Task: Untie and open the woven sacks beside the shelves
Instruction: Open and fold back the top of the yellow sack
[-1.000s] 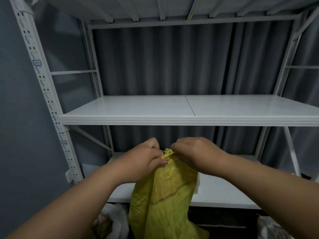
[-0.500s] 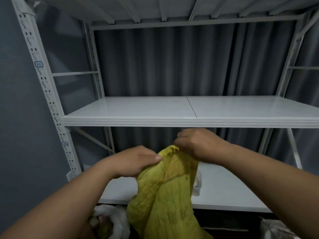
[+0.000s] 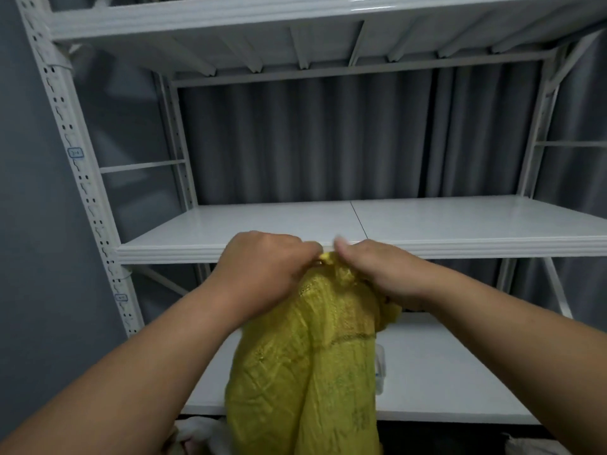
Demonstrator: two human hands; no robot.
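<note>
Grey curtain at the back, white metal shelves in front of it, grey wall off to the left. Pretty dim storage corner.

The yellow sack hangs right in the middle of the view, in front of the shelves, with its neck bunched up at about the height of the middle shelf edge. Left hand and right hand sit side by side at the very top, both with fingers curled in and pinching the gathered neck, knuckles nearly touching. The fingertips are a bit blurred, so I can't tell if there's a knot or string still in there, or if it's just folded weave.

If I were doing this bit: looks like the job is working the mouth loose. I'd keep one hand as the anchor just under the bunch and let the other pick at the tie, rather than both yanking apart, since that only tightens a knot. Woven plastic frays and snags, so find the loose end and roll it out. Once it gives, slide a thumb inside each side and spread the rim.

Lower down there's a small clear tub on the bottom shelf just behind the sack, and some pale bags on the floor.
</note>
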